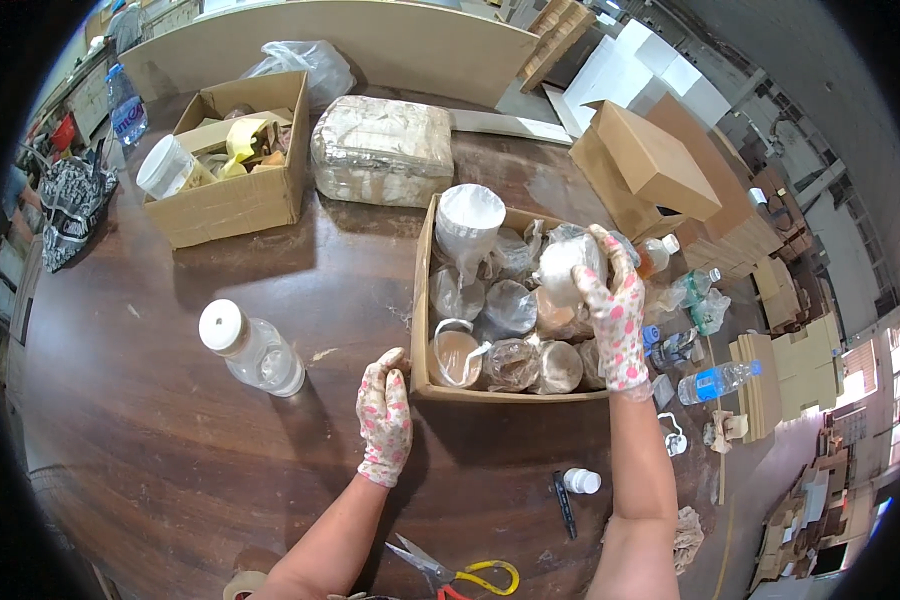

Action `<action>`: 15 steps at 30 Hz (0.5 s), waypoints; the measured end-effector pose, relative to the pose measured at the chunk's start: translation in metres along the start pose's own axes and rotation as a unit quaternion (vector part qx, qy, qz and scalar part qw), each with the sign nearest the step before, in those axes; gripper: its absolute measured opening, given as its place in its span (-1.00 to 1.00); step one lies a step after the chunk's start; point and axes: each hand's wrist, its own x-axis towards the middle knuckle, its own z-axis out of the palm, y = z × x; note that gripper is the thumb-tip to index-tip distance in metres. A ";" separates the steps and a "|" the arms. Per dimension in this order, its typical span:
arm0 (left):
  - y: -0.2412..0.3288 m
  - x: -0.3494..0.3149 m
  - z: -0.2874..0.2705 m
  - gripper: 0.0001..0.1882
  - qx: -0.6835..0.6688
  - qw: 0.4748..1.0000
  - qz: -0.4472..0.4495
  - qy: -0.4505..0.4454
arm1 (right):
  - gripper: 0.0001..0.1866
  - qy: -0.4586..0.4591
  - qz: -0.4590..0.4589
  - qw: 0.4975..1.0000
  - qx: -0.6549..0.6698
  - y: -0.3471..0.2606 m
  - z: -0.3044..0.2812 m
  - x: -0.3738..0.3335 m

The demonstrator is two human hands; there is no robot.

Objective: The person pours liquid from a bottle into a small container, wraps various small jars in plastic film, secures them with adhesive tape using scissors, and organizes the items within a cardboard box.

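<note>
My right hand (615, 320), in a white glove with pink dots, is closed around a white round-topped jar (567, 265) above the cardboard box (510, 396). Several wrapped jars and round containers fill that box, among them one with a white cord loop (457, 358) at the front left. A tall white-topped container (470, 222) stands up at its back left corner. Beside the box's front left corner is my left hand (384, 420), gloved alike, holding nothing, its fingers stretched out. I cannot tell whether it touches the box.
A clear jar with white lid (255, 350) stands left on the brown table (150, 420). Behind are an open carton (235, 220) and a taped bundle (382, 150). Yellow-handled scissors (457, 572), a black marker (564, 505) and a small white bottle (581, 481) lie in front; bottles (715, 382) stand right.
</note>
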 end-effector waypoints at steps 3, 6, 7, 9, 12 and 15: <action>0.001 0.000 0.000 -0.73 -0.006 1.000 -0.002 0.006 | -0.48 0.019 0.004 0.999 -0.040 0.008 0.005 0.009; -0.001 -0.001 -0.002 -0.73 -0.002 1.000 -0.006 0.008 | -0.50 0.021 0.094 0.986 0.135 0.017 0.016 0.010; 0.001 -0.001 -0.001 -0.73 -0.005 1.000 -0.006 0.006 | -0.50 0.021 0.073 0.991 0.109 0.022 0.019 0.009; -0.001 -0.001 0.000 -0.73 -0.016 1.000 -0.009 0.003 | -0.52 0.010 0.018 1.000 0.013 0.029 0.019 0.007; -0.003 0.000 0.001 -0.74 -0.025 1.000 0.007 0.018 | -0.51 0.016 0.016 0.999 0.031 0.036 0.020 0.000; -0.002 0.001 0.001 -0.74 -0.012 1.000 0.005 0.016 | -0.48 0.001 0.017 0.999 -0.029 0.041 0.015 -0.004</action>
